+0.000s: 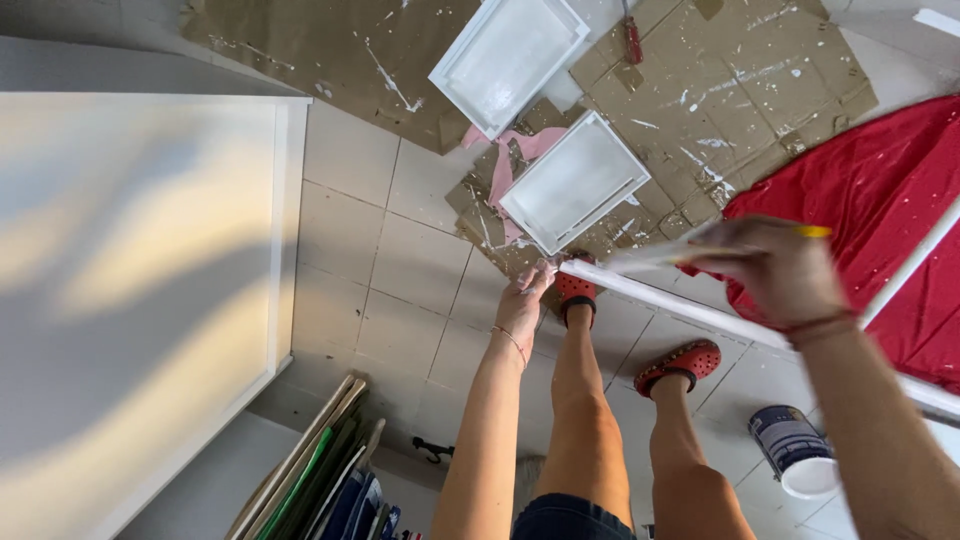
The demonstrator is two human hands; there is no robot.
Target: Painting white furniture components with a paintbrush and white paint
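Note:
My left hand [522,298] grips the near end of a long white wooden strip [680,305] that runs off to the right edge. My right hand [775,268] hovers over that strip and holds a thin paintbrush [690,254] with a yellow handle end, its blurred bristles lying on the strip. Below the strip I see my two legs and red clogs [680,362] on the tiled floor.
Two white framed panels [572,183] lie on paint-spattered cardboard [720,90]. A red cloth [870,190] covers the floor at right. A paint can [793,450] stands near my right foot. A large white board [130,280] fills the left. Several flat boards [320,470] lean below.

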